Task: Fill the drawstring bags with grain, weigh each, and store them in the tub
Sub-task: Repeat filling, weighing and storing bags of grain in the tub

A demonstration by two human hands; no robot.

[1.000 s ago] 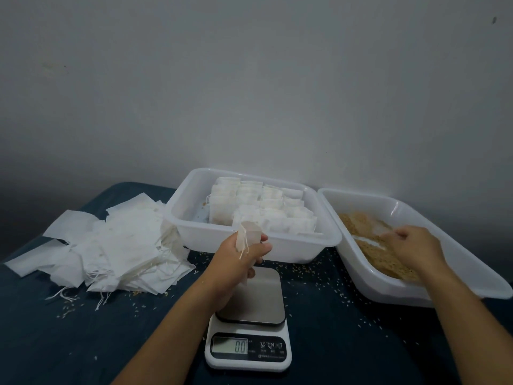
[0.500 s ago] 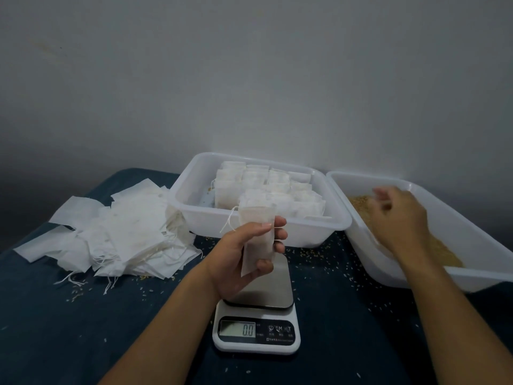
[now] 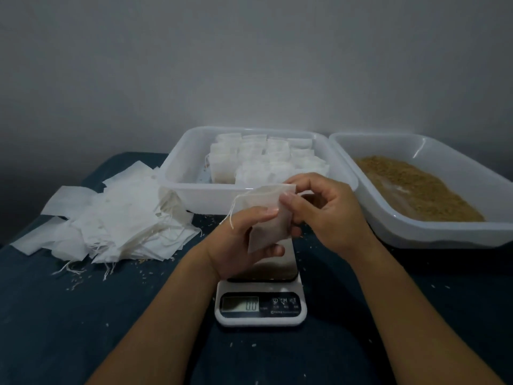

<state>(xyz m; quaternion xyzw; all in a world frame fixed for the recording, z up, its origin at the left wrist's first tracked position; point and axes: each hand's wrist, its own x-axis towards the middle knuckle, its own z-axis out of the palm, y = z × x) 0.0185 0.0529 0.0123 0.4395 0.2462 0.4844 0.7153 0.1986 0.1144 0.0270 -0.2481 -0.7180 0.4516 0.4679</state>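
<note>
I hold one small white drawstring bag [image 3: 270, 215] upright above the scale, my left hand [image 3: 238, 245] gripping its side and my right hand [image 3: 324, 209] pinching its top right corner, its strings dangling to the left. Filled bags [image 3: 261, 159] stand packed in rows in the white tub [image 3: 194, 195] just beyond. Brown grain [image 3: 416, 187] lies in the right tub [image 3: 433, 232], and empty bags [image 3: 116, 220] are heaped at the left.

Dim, flat indoor light, greyish cast; soft shadows, dark vignetted corners. Slight wide-angle bowing at edges. Overall soft focus, mild compression blur; no glare.
</note>
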